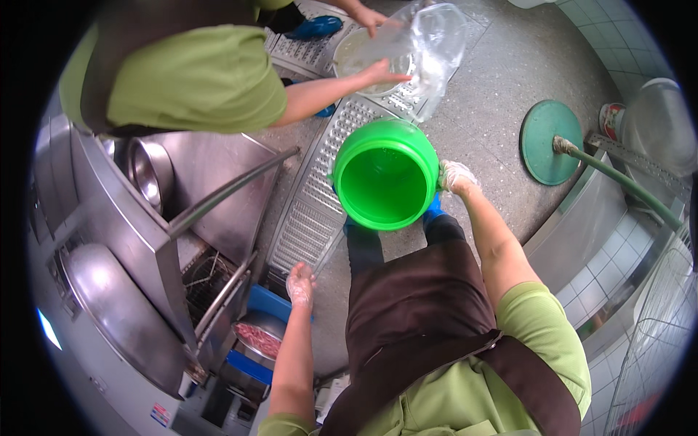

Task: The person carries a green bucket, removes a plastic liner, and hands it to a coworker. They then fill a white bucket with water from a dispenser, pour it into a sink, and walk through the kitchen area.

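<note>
A large round green plastic barrel (386, 136) with its wide mouth facing up stands before me, over the metal floor grating. My right hand (457, 175), in a clear disposable glove, grips the barrel's side at the right. My left hand (301, 284), also in a clear glove, is away from the barrel, low and to the left, with nothing in it. Beyond the barrel, a co-worker's hands hold a clear plastic bag (441, 49) over a round, pale basin (360, 52) on the grating.
Steel counters (212, 180) with a steel bowl (150, 171) line the left. A steel bowl of raw meat strips (257, 339) sits low left. At right are a green disc on a pole (551, 143), a steel ledge (578, 218) and a transparent tub (657, 125).
</note>
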`<state>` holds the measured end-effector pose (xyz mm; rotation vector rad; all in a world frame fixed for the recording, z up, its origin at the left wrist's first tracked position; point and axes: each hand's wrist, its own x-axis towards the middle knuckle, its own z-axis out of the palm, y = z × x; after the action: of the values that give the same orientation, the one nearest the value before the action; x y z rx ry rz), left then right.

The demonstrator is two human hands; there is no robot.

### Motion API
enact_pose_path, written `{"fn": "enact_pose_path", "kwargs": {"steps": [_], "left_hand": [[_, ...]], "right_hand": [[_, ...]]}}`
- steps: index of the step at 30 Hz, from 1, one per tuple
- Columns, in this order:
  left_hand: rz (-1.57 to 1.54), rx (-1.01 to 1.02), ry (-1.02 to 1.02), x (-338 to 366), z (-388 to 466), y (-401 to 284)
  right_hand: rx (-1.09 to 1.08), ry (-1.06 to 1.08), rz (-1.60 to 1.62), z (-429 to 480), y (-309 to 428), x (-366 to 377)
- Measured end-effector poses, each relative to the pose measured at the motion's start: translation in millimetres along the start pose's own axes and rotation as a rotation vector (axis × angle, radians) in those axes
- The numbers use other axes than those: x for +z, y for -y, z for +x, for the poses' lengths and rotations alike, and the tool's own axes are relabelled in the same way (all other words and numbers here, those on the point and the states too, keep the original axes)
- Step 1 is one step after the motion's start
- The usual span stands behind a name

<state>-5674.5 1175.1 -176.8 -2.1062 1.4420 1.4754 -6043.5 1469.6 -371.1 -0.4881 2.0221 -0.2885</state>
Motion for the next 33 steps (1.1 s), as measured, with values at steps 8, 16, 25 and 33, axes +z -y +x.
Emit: {"fn": "enact_pose_path", "kwargs": {"steps": [8, 16, 25, 33], "left_hand": [[-0.022, -0.271, 0.095, -10, -86, 133], [-0.242, -0.219, 0.178, -32, -106, 195], [-0.332, -0.252, 0.185, -80, -118, 269], [-0.364, -0.378, 0.084, -90, -142, 297]], "right_hand": [[0.211, 0.228, 0.406, -40, -10, 51], [0.308, -0.255, 1.435, -90, 43, 72], [0.359, -0.389, 1.538, -179, 32, -24], [0.261, -0.523, 1.470, -271, -13, -56]]}}
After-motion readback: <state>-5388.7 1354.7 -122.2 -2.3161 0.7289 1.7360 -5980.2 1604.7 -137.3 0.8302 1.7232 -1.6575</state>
